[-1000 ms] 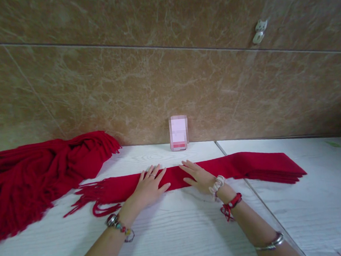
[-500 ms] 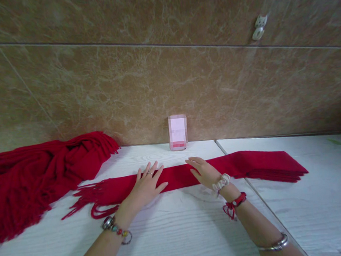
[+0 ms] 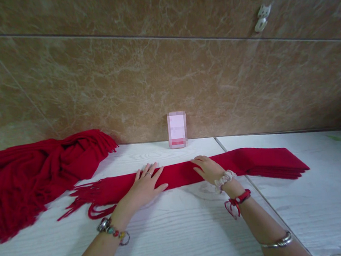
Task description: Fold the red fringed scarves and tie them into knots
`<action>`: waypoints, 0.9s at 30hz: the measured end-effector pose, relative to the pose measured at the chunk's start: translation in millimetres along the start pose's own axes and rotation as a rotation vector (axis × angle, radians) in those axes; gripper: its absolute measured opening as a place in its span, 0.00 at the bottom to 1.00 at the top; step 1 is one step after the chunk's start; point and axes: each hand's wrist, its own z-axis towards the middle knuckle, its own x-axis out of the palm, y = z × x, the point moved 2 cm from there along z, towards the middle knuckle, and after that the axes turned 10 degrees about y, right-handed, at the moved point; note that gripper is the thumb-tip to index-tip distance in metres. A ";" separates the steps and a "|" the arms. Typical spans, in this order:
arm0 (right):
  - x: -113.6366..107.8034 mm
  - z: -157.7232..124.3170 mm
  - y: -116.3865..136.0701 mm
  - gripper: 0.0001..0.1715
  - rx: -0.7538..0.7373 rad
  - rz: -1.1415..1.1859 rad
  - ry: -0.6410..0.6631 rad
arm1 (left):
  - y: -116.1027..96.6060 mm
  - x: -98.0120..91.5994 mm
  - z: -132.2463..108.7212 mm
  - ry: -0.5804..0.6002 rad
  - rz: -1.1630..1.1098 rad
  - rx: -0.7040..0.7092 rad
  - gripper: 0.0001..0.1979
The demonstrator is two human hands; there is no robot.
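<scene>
Both hands are over a long red scarf (image 3: 178,175), folded into a strip that runs across the white worktop (image 3: 174,232). At far left a red shawl (image 3: 41,164) lies in a rumpled heap by the brown wall (image 3: 124,88). Just beside it, the scarf's loose fringe (image 3: 89,192) trails out. Next, the left forearm slants up from the lower edge, with a beaded bracelet (image 3: 116,232) at the wrist. The left hand (image 3: 147,186) is open, palm down on the scarf, fingers spread, thumb pointing right, a ring (image 3: 149,174) on one finger. Beyond the scarf, near the middle, a pink phone (image 3: 177,129) stands against the wall, its screen blurred. The right hand (image 3: 207,168) is palm down and open, fingers closer together and slightly bent, pointing left; how firmly it presses cannot be told. Its forearm slants in from the lower right, wearing a pale scrunchie (image 3: 225,180), a red bracelet (image 3: 240,197) and a silver bangle (image 3: 278,241). Further right, the scarf ends in stacked layers. Above, a white cat-shaped hook (image 3: 262,18) is on the wall.
</scene>
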 end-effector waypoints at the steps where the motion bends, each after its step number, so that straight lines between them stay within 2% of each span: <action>1: 2.2 1.2 6.9 0.23 -0.062 0.024 -0.007 | -1.4 0.7 0.3 -0.017 0.001 0.041 0.30; 3: 7.9 2.9 20.6 0.26 -0.167 0.059 0.026 | -3.6 2.0 1.1 -0.029 -0.003 0.110 0.28; 5: 13.1 3.3 29.4 0.27 -0.202 0.055 0.098 | -3.7 3.0 2.2 -0.007 -0.010 0.121 0.28; 8: 15.5 1.4 31.6 0.28 -0.185 0.022 0.168 | 0.8 2.9 2.9 0.035 -0.008 0.061 0.27; 11: 13.1 -1.0 29.5 0.28 -0.177 0.004 0.192 | 14.8 3.0 -2.9 0.025 0.022 0.000 0.27; 14: 11.0 -2.0 29.5 0.28 -0.174 -0.007 0.203 | 45.1 7.0 -20.1 -0.068 0.077 -0.055 0.26; 19: 12.9 -1.6 30.4 0.28 -0.176 -0.006 0.181 | 112.0 22.9 -63.5 -0.240 0.197 -0.200 0.25; 21: 14.2 -1.2 30.4 0.28 -0.178 0.005 0.160 | 125.3 26.7 -75.5 -0.270 0.226 -0.254 0.25; 23: 14.9 -0.5 30.4 0.27 -0.179 0.017 0.139 | 125.4 24.7 -80.3 -0.290 0.235 -0.340 0.24; 25: 14.9 0.5 30.5 0.27 -0.179 0.030 0.119 | 112.9 16.7 -77.5 -0.300 0.241 -0.389 0.24; 27: 14.4 1.7 30.3 0.27 -0.176 0.043 0.104 | 93.5 6.0 -69.7 -0.293 0.232 -0.338 0.24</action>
